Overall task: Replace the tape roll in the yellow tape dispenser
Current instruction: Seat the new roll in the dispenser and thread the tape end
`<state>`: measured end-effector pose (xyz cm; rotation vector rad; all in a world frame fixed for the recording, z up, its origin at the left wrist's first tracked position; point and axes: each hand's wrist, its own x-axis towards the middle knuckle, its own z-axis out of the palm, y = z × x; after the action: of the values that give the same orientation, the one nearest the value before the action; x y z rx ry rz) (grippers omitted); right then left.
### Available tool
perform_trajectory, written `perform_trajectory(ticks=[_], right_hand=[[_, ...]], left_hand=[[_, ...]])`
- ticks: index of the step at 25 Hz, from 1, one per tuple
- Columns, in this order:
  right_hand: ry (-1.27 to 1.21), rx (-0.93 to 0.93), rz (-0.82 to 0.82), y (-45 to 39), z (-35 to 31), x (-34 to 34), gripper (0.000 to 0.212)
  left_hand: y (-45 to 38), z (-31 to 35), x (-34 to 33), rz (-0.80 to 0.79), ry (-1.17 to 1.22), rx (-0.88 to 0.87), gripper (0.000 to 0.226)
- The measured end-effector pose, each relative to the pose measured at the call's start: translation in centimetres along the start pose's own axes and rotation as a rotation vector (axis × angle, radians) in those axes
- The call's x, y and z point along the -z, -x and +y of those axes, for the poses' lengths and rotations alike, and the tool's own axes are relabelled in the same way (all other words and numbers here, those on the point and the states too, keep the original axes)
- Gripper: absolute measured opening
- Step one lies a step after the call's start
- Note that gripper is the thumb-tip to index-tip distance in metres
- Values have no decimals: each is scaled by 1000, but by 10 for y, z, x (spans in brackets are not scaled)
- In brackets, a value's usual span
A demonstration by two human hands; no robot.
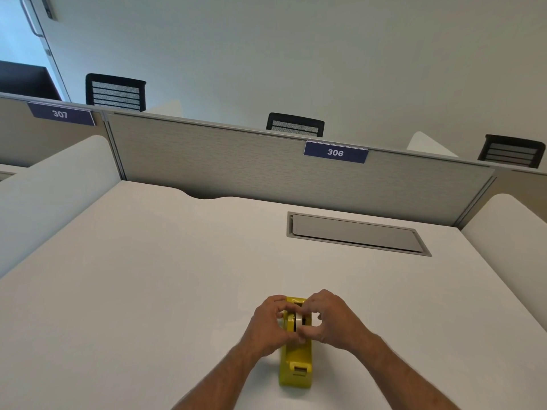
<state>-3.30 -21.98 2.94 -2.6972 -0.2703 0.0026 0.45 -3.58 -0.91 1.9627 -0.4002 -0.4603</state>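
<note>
The yellow tape dispenser (pixel 297 359) stands on the white desk near its front edge, its cutter end pointing toward me. A whitish tape roll (pixel 299 320) sits upright in the dispenser's far half. My left hand (pixel 272 324) grips the roll and dispenser from the left, and my right hand (pixel 328 319) pinches the roll from the right. The fingers of both hands cover most of the roll; only its top edge shows between them.
A grey flap cover (pixel 355 233) is set into the white desk (pixel 148 276) at the back right. A grey partition (pixel 236 164) with a "306" label closes the back, and white side dividers (pixel 53 187) flank the desk. Black chair backs rise behind the partition.
</note>
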Motion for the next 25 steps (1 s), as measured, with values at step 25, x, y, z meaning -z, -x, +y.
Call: perform_trajectory(ticks=[25], right_hand=[[-27,-30,-16,-2,-3,3,33]], left_hand=[[-3,-2,-1,9,10,2,58]])
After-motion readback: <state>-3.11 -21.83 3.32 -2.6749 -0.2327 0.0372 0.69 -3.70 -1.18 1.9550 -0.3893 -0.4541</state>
